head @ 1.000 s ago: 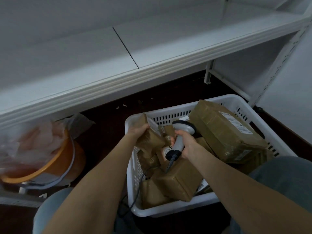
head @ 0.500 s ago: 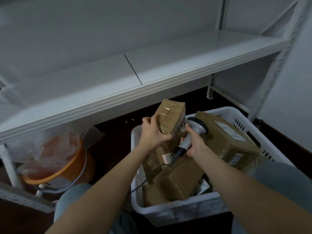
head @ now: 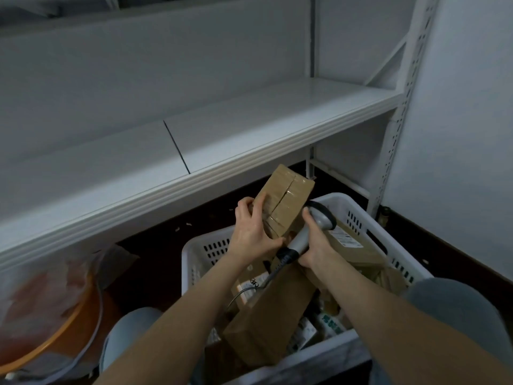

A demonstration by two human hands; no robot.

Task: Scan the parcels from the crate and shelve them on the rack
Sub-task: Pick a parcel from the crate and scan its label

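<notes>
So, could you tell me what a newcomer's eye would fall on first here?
At centre, the left hand grips a taped brown parcel above the white crate, while the right hand holds a grey barcode scanner beside it. Behind runs the white rack shelf; an orange bucket sits lower left.

Dim, cool, even light; floor [head: 211,218] under the shelf [head: 249,126] nearly black. Wide-angle bending at edges; orange bucket [head: 50,329] blurred, possibly motion.

The white slotted plastic crate [head: 342,198] sits at 5 o'clock, before the white metal rack shelf [head: 263,126]. Above it is the brown taped cardboard parcel [head: 288,198], with the grey handheld scanner [head: 322,218] at its 4 o'clock. The orange round plastic bucket [head: 69,329] stands at 8 o'clock.
</notes>
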